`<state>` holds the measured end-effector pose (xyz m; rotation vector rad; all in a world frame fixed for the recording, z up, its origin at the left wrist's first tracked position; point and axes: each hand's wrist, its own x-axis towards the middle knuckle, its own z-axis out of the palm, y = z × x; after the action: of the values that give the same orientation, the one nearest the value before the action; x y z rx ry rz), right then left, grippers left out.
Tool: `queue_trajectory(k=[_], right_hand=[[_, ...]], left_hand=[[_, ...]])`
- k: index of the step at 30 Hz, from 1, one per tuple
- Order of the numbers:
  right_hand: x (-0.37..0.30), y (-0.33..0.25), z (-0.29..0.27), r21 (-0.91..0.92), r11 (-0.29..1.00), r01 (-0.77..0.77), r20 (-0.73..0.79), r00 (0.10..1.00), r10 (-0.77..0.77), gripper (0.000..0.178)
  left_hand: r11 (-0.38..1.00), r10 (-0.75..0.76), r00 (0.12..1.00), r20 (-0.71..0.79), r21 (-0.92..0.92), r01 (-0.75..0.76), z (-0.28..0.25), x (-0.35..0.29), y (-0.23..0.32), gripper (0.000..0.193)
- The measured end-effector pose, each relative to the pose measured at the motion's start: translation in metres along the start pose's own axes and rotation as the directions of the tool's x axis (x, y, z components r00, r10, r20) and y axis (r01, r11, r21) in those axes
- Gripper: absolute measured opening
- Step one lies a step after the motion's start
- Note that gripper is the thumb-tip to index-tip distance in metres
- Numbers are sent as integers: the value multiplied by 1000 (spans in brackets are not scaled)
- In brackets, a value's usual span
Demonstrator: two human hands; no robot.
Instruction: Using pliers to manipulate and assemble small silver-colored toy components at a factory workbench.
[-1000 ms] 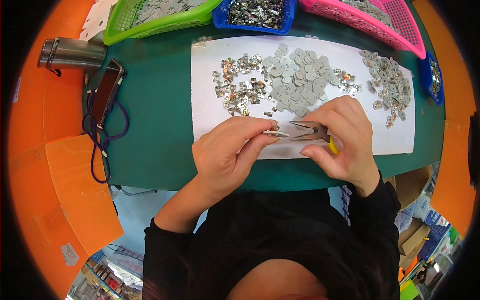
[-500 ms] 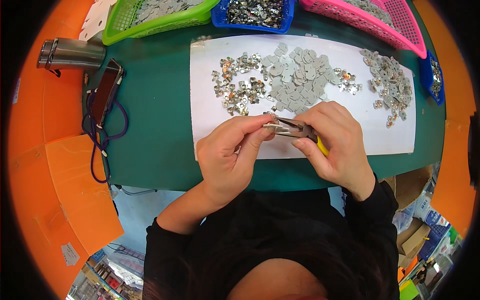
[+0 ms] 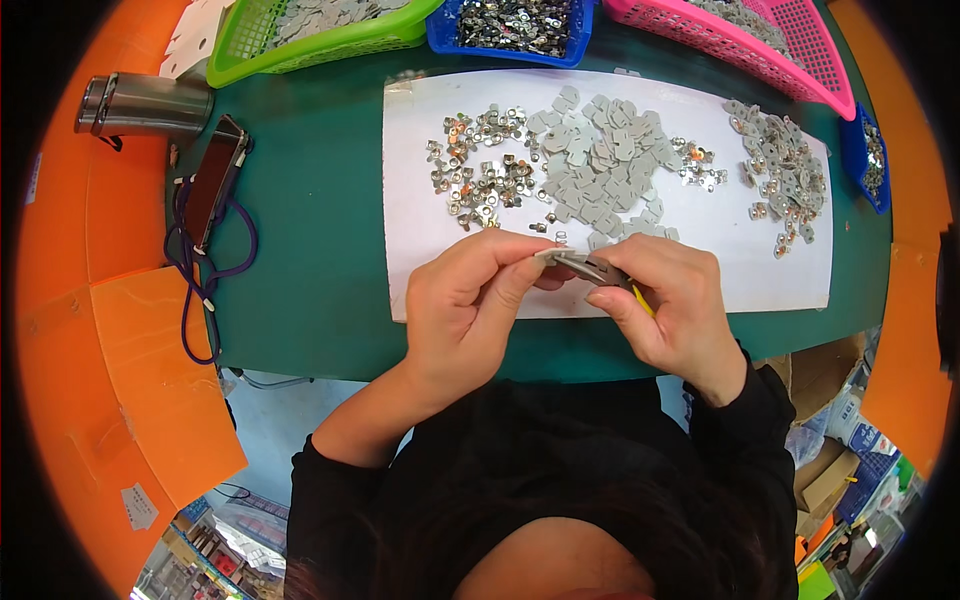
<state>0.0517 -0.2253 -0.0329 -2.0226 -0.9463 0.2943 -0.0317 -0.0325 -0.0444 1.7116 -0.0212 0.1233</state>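
Between its thumb and fingers, my left hand (image 3: 465, 305) pinches a small grey flat plate (image 3: 552, 254). My right hand (image 3: 675, 300) is wrapped round needle-nose pliers (image 3: 598, 271) with yellow handles. The jaws of the pliers meet the plate at my left fingertips; what exactly they grip is too small to make out. Just beyond the fingers a small coiled spring-like piece (image 3: 561, 238) shows. On the white board (image 3: 430, 270) past my hands lie a pile of grey flat plates (image 3: 605, 160) and a scatter of small shiny metal clips (image 3: 490, 180).
Grey plates with metal clips on them (image 3: 785, 170) lie at the board's right. Along the far edge stand a green basket (image 3: 320, 58), a blue tray (image 3: 505, 55) and a pink basket (image 3: 740, 62). A smaller blue tray (image 3: 855, 160), a steel flask (image 3: 150, 105) and a corded phone (image 3: 215, 185) flank the board.
The plier jaws have closed in on the plate at my left fingertips, where they were spread before. My left hand has shifted slightly right, and the spring-like piece now shows beyond the fingers.
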Motion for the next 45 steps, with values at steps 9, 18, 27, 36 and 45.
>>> queue_trajectory(k=[9,18,27,36,45], right_hand=[[6,-16,-8,64,996,-66,4,998,66,19],[27,-22,-49,341,691,-637,731,642,231,40],[26,-11,-43,412,489,-769,817,549,175,47],[18,-19,-32,82,965,-249,467,865,183,22],[14,-25,-34,-56,984,-169,275,945,178,14]], left_hand=[[955,296,893,-339,124,-270,5,9,-11,7],[641,644,765,-21,559,-525,-10,12,-10,17],[615,698,715,-30,535,-578,-9,11,-14,17],[779,503,859,-93,478,-405,-5,-2,-16,11],[789,429,897,-108,529,-313,-11,8,-15,12]])
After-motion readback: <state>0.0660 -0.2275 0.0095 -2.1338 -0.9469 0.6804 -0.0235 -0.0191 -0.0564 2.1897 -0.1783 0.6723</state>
